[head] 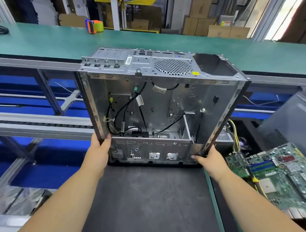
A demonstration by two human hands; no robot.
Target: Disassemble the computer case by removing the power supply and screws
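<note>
A grey metal computer case (165, 104) fills the middle of the view, its open side toward me and tilted up off the black mat (149, 200). Black cables (125, 108) hang loose inside it; the power supply bay at its top right is an empty opening (214, 64). My left hand (99, 149) grips the case's lower left edge. My right hand (210, 159) grips its lower right corner. A boxy metal unit with yellow wires, probably the power supply (225, 135), lies behind the case's right edge, mostly hidden.
Green circuit boards (280, 170) lie on the right beside the mat. A dark grey case panel (292, 120) stands at the far right. A green conveyor (145, 40) runs across behind, with an orange tape dispenser (94, 26). Blue bins (24, 86) sit at left.
</note>
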